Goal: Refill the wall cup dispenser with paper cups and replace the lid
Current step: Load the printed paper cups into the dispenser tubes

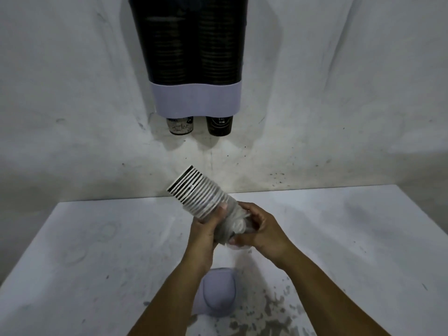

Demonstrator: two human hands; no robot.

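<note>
Above the white worktop (97, 251), the left hand (206, 229) wrapped its grip around a tilted black-and-white paper cup stack (196, 194) while the right hand (260, 230) pinched its clear plastic sleeve (236, 226).

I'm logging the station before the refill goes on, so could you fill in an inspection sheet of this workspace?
Surface: white table, with dark speckled stains at the near right.
Job's things: wall cup dispenser, two dark tubes with cups showing at both bottom openings; stack of paper cups in a clear plastic sleeve, held tilted above the table; pale lid lying on the table under the forearms.
Clutter: nothing seen.
Grippers: left hand grips the stack of paper cups; right hand grasps the bunched sleeve end.
Cables: nothing seen.
Surroundings: white wall, scuffed and spotted.
</note>
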